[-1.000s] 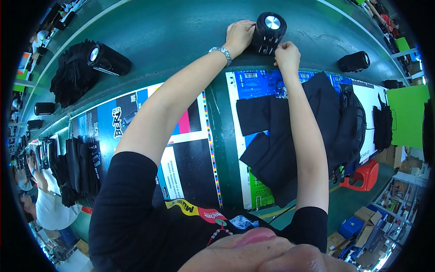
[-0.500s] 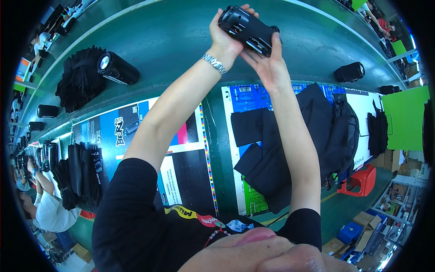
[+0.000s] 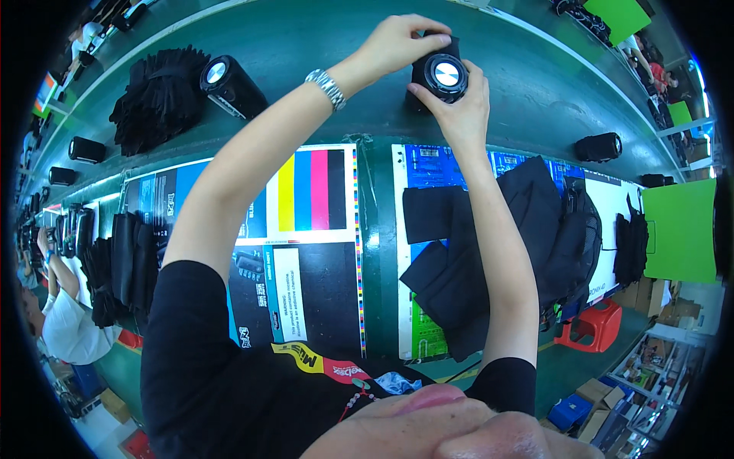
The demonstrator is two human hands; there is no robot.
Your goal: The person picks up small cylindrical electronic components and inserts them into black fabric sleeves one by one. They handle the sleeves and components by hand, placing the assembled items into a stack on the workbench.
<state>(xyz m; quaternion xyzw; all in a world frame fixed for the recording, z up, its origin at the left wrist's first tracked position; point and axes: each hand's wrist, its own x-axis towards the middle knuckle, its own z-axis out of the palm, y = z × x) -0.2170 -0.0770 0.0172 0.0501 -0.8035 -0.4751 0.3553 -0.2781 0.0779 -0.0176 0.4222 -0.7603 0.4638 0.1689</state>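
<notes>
Toward the counter's [image 3: 527, 96] far edge, a speaker [image 3: 446, 74] shows its silver end upward, the right hand [image 3: 463, 112] clamped round it, seemingly for steadiness; the left hand [image 3: 397, 47] bends at its far side, gripping or not I can't tell. Half a second ago it lay sideways across both palms.

A long green work surface [image 3: 527, 92] runs beneath the hands and out to both sides; left of the left hand [image 3: 394, 46] it carries a black cylindrical speaker [image 3: 243, 93], a heap of black fabric strips [image 3: 157, 99] just beside it and, farther off, two black cylinders [image 3: 86, 150]. Well to the right of the right hand [image 3: 465, 107] rests another black cylinder [image 3: 599, 148]. Nearer the body than both hands lie a colour-striped printed sheet [image 3: 303, 191] and, to its right, a blue-and-green printed sheet [image 3: 432, 162].
</notes>
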